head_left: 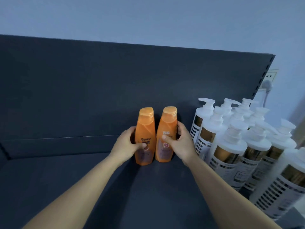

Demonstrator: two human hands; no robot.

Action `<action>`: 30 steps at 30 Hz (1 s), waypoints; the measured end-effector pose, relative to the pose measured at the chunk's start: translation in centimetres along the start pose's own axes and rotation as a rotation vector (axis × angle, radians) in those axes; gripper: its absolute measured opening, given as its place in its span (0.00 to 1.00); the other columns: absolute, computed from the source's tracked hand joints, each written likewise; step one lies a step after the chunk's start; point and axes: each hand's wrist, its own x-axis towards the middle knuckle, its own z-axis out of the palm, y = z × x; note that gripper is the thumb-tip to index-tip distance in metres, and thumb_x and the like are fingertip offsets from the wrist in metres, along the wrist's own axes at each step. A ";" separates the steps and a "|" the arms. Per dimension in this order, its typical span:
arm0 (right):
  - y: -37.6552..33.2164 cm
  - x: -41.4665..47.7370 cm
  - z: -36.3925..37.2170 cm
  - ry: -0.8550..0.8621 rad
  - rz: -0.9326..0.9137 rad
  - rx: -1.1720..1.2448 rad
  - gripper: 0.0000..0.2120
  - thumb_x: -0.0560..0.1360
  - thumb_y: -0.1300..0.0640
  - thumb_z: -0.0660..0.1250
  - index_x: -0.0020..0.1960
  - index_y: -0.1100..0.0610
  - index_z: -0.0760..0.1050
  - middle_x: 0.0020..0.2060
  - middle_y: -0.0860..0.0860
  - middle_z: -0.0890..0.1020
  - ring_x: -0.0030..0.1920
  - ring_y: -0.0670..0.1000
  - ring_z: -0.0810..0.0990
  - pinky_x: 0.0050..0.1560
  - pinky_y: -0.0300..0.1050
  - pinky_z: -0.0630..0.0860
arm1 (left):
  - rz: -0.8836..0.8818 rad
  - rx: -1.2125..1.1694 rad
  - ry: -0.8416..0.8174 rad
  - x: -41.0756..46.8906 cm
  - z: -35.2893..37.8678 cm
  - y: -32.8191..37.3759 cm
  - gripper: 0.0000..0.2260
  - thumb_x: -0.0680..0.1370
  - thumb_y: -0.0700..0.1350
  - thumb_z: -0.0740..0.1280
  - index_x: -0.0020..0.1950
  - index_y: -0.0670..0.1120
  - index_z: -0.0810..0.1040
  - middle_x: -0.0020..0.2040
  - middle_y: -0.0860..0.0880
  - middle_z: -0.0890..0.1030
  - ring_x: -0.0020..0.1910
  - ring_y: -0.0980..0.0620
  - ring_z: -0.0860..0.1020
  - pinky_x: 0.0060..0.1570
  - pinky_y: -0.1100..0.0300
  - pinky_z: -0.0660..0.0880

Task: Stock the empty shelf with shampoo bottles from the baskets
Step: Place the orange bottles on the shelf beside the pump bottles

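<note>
Item: two orange shampoo bottles, upright on the dark shelf (pixel 66 187), close to the back panel (pixel 99 88), sides nearly touching.

- Left Rejoice bottle (pixel 145 138): gripped at mid-body by the left hand (pixel 127 142), fingers curled behind, thumb across the label.
- Right orange bottle (pixel 165 136): gripped likewise by the right hand (pixel 179 142), thumb on the front.

Risks, as judged:
- Both bottles are tall with narrow bases, so a careless release could tip one into the other.
- The right forearm runs just beside the white pump bottles (pixel 231 146). A sideways pull-back could knock the nearest one and topple the packed group.
- A crooked set-down would leave the labels off-front.

Containers:
- Shelf: holds the two orange bottles mid-deck and the pump-bottle cluster at its right end, with bare deck to the left.
- Baskets: not in view.
- Bottles: flip caps appear shut. Fill level cannot be told.
</note>
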 end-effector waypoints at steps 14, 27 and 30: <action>0.3 0.8 0.2 0.074 -0.011 -0.170 0.29 0.75 0.56 0.72 0.74 0.52 0.66 0.64 0.49 0.79 0.65 0.52 0.76 0.66 0.55 0.73 | 0.142 0.228 0.149 1.4 1.2 0.0 0.20 0.70 0.47 0.76 0.58 0.48 0.72 0.50 0.52 0.78 0.50 0.53 0.76 0.47 0.58 0.73; -0.9 -0.2 1.3 0.115 0.089 -0.357 0.38 0.80 0.52 0.65 0.81 0.54 0.45 0.77 0.54 0.62 0.76 0.56 0.63 0.74 0.56 0.63 | 0.173 0.305 0.119 1.2 0.8 -0.5 0.30 0.72 0.50 0.75 0.71 0.47 0.67 0.61 0.48 0.74 0.59 0.49 0.74 0.54 0.56 0.72; -1.3 -2.4 1.7 0.230 -0.031 -0.394 0.37 0.79 0.53 0.66 0.80 0.54 0.49 0.78 0.53 0.58 0.77 0.54 0.58 0.76 0.53 0.59 | 0.203 0.436 0.108 -0.4 -0.1 -0.9 0.28 0.74 0.46 0.72 0.72 0.47 0.66 0.63 0.47 0.74 0.62 0.47 0.74 0.57 0.55 0.72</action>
